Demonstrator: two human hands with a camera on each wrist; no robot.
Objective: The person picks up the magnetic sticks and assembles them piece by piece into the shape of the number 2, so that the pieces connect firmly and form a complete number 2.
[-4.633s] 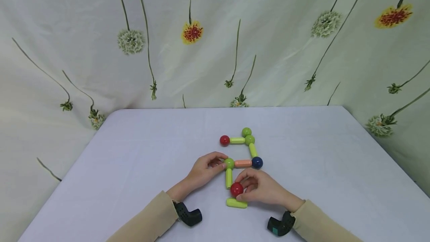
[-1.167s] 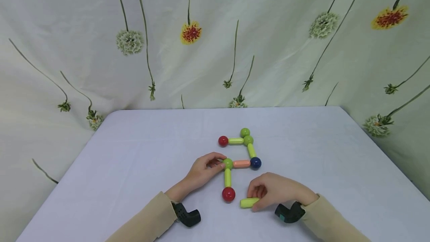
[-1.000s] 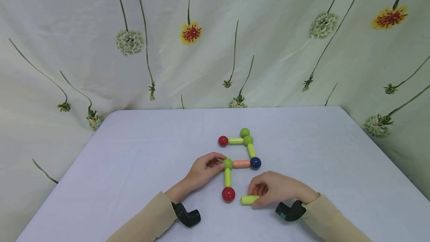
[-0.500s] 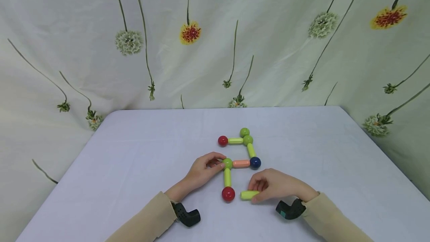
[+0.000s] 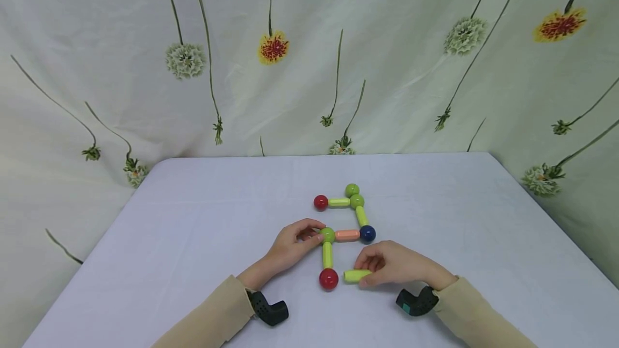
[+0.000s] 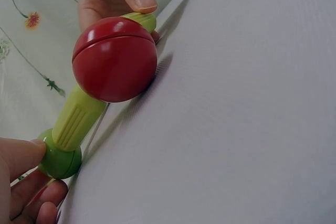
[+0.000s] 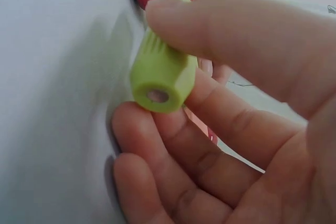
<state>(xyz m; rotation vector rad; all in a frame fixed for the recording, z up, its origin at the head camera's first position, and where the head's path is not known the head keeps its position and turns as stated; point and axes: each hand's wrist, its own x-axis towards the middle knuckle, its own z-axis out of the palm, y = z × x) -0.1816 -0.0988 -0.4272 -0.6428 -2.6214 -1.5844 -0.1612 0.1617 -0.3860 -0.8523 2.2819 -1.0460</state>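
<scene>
My left hand point(image 5: 293, 246) pinches a green ball point(image 5: 328, 235) between thumb and fingers. From that ball a yellow-green rod point(image 5: 327, 255) runs toward me to a red ball point(image 5: 329, 279), and an orange rod point(image 5: 347, 236) leads right to a dark blue ball point(image 5: 367, 233). Just right of the red ball, my right hand point(image 5: 394, 265) pinches a loose yellow-green magnetic rod point(image 5: 355, 276), a small gap between them in the head view. The right wrist view shows this rod's near end, with a metal disc point(image 7: 157, 95) set in it.
Beyond the blue ball, another yellow-green rod point(image 5: 361, 216) reaches a green ball point(image 5: 357, 201). A second green ball point(image 5: 352, 190) touches that one, and a rod point(image 5: 339, 202) links it left to another red ball point(image 5: 321, 202). All lie on a white-covered table point(image 5: 217, 192) before a flowered cloth point(image 5: 396, 69).
The red ball earlier in my right hand now sits at the near rod's end. My right hand has picked the loose rod and moved it forward, then left toward that ball. The left hand stays put.
</scene>
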